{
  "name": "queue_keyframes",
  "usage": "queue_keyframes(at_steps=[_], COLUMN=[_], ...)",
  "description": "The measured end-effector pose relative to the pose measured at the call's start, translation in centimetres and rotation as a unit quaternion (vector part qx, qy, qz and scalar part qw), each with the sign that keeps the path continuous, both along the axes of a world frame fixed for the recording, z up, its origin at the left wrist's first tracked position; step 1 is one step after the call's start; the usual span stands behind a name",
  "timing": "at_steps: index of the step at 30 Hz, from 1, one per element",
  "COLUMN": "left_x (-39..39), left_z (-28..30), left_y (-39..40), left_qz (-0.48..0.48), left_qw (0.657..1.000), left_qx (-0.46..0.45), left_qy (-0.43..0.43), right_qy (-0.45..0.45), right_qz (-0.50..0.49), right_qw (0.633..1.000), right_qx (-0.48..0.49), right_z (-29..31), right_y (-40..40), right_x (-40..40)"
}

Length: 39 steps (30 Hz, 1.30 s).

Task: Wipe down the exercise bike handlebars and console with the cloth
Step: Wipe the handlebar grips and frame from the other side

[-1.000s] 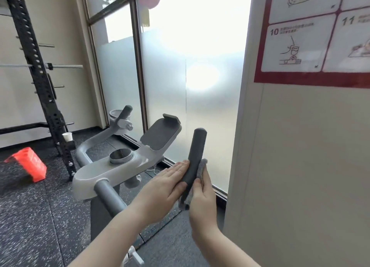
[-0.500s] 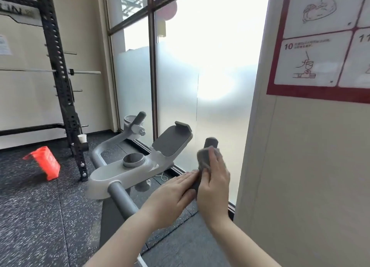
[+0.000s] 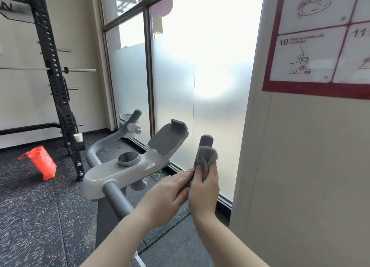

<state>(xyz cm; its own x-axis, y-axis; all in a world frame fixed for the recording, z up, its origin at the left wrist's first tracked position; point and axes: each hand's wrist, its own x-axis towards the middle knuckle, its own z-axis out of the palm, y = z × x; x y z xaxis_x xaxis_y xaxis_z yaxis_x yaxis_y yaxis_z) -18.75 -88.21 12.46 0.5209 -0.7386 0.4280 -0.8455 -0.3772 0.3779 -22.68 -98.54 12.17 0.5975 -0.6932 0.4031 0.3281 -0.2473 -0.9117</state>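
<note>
The exercise bike's light grey console (image 3: 128, 171) carries a tilted dark tablet holder (image 3: 167, 139) and a round cup recess (image 3: 128, 158). Its right handlebar grip (image 3: 206, 141) stands upright, dark grey. My right hand (image 3: 204, 188) wraps a grey cloth (image 3: 207, 155) round that grip just below its tip. My left hand (image 3: 168, 192) lies flat with straight fingers against the grip's lower part. The left handlebar grip (image 3: 135, 115) stands farther back near the window.
A beige wall with a red-framed poster (image 3: 320, 46) stands close on the right. Frosted window panes (image 3: 210, 86) are straight ahead. A black squat rack (image 3: 58, 82) with a paper cup (image 3: 78, 137), and a red object (image 3: 40, 162), stand on the speckled floor to the left.
My right hand has slid the cloth up the right grip from its lower part to near the tip. The left hand stayed at the grip's base. The camera moved closer.
</note>
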Motion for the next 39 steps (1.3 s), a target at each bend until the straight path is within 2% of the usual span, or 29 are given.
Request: queue_keyframes(at_steps=[2, 6, 8, 13, 19, 23, 26, 29, 35, 39], left_x=[0.1, 0.2, 0.1, 0.3, 0.5, 0.6, 0.7, 0.4, 0.4, 0.4], left_z=[0.0, 0.1, 0.1, -0.2, -0.3, -0.4, -0.2, -0.3, -0.3, -0.2], left_y=[-0.1, 0.0, 0.0, -0.1, 0.0, -0.1, -0.1, 0.0, 0.0, -0.1], left_qz=[-0.001, 0.010, 0.012, 0.006, 0.012, 0.003, 0.009, 0.024, 0.019, 0.029], left_qw=[1.000, 1.000, 1.000, 1.000, 1.000, 1.000, 1.000, 0.999, 0.999, 0.999], left_qx=[-0.006, 0.005, 0.007, -0.004, 0.003, -0.002, 0.001, 0.016, 0.024, 0.019], left_qy=[-0.007, -0.012, -0.009, -0.009, -0.012, -0.009, -0.012, -0.015, -0.026, -0.019], right_qy=[-0.010, 0.058, 0.065, 0.081, 0.033, 0.060, 0.067, 0.057, 0.044, 0.066], right_qz=[0.006, 0.026, 0.023, 0.032, 0.012, 0.017, 0.043, 0.014, 0.028, 0.023], right_qw=[1.000, 0.998, 0.998, 0.995, 0.997, 0.995, 0.992, 0.996, 0.997, 0.997], right_qx=[-0.003, 0.000, -0.005, 0.051, 0.071, 0.082, 0.102, 0.071, 0.060, 0.042], right_z=[-1.4, 2.7, 3.4, -3.6, 1.8, -2.7, -1.1, 2.8, -2.2, 2.1], right_y=[0.9, -2.8, -3.4, 1.2, -2.0, 1.6, -0.5, -2.9, 0.8, -2.7], right_x=[-1.0, 1.5, 1.3, -2.6, 0.7, -2.2, -0.6, 1.1, -1.3, 1.2])
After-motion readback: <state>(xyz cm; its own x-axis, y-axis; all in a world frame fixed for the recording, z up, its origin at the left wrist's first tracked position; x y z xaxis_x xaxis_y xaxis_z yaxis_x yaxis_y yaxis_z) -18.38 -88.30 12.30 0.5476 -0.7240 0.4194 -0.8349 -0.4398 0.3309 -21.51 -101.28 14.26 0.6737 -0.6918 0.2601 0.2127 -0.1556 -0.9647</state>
